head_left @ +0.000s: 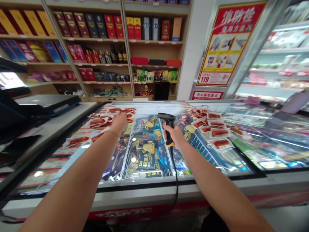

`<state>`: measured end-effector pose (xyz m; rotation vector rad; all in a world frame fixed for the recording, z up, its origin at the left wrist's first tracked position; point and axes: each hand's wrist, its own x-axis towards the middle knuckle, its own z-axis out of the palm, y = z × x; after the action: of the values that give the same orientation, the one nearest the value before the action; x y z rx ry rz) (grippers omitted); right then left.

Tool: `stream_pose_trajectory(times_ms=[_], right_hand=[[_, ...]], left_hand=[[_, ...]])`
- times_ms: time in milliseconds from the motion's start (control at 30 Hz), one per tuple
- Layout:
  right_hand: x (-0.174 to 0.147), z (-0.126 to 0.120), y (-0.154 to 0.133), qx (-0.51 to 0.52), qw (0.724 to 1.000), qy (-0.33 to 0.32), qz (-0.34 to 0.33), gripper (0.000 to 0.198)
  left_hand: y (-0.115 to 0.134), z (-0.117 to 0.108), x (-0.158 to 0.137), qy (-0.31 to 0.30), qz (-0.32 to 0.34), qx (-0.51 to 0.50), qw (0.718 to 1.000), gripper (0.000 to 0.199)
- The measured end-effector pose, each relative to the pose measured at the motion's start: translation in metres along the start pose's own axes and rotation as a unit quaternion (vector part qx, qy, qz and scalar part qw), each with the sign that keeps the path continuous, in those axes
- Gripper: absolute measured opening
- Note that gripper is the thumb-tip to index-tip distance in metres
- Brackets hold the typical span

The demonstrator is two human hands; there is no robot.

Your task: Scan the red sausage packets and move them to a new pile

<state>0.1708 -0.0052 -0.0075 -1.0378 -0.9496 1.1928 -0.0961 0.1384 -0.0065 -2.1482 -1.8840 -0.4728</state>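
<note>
My right hand (pixel 175 133) is wrapped round the grip of a black barcode scanner (pixel 166 116) with yellow trim, held above the freezer's glass top. Its black cable hangs down over the front edge. At the left, my left hand (pixel 120 120) is curled down among vacuum-packed sausages (pixel 100 121); its fingertips are hidden, and what they hold does not show. More clear packs with reddish sausages (pixel 219 132) lie in a loose group on the glass to the right of the scanner.
Beneath the glass of the chest freezer (pixel 154 190), white wire baskets (pixel 129 151) hold bagged frozen goods (pixel 146 154). A dark scale-like device (pixel 50 103) stands on the left counter. Shelves of boxes and bottles (pixel 96 38) line the back. A lit display fridge (pixel 282 61) is at right.
</note>
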Motion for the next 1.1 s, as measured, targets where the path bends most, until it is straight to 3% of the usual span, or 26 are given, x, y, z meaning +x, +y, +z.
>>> stream_pose_trajectory(times_ms=[100,367,533,667,733,867,967,1033,1100], right_hand=[[-0.004,-0.004,0.015,-0.018,1.000,-0.006,0.001,0.026],[-0.011,-0.006,0.014,-0.046,0.998,-0.037,0.020,0.030],[-0.013,-0.004,0.015,-0.062,0.997,-0.045,0.014,0.029],[-0.014,-0.004,0.016,-0.075,0.996,-0.047,0.002,0.029],[-0.016,-0.004,0.015,-0.074,0.996,-0.051,0.003,0.030],[-0.020,-0.004,0.013,-0.074,0.996,-0.059,0.000,0.028],[-0.021,-0.004,0.013,-0.079,0.995,-0.060,-0.006,0.029],[-0.022,-0.004,0.014,-0.078,0.995,-0.063,-0.012,0.029],[-0.023,-0.004,0.014,-0.078,0.994,-0.069,-0.019,0.029]], left_hand=[[-0.006,0.003,0.008,-0.013,0.014,0.033,0.999,0.036],[-0.018,0.011,0.028,0.010,-0.095,-0.050,0.994,0.035],[-0.018,0.009,0.017,-0.003,-0.033,-0.049,0.998,0.038],[0.002,0.000,-0.005,0.030,0.022,-0.068,0.997,0.031],[0.018,-0.006,-0.015,0.049,0.028,-0.132,0.990,0.032],[0.048,-0.006,-0.032,0.061,-0.010,-0.327,0.943,0.033],[0.064,0.003,-0.045,0.035,-0.072,-0.488,0.869,0.032],[0.069,0.011,-0.052,0.029,-0.078,-0.573,0.815,0.036],[0.069,0.015,-0.058,0.031,-0.069,-0.623,0.778,0.044]])
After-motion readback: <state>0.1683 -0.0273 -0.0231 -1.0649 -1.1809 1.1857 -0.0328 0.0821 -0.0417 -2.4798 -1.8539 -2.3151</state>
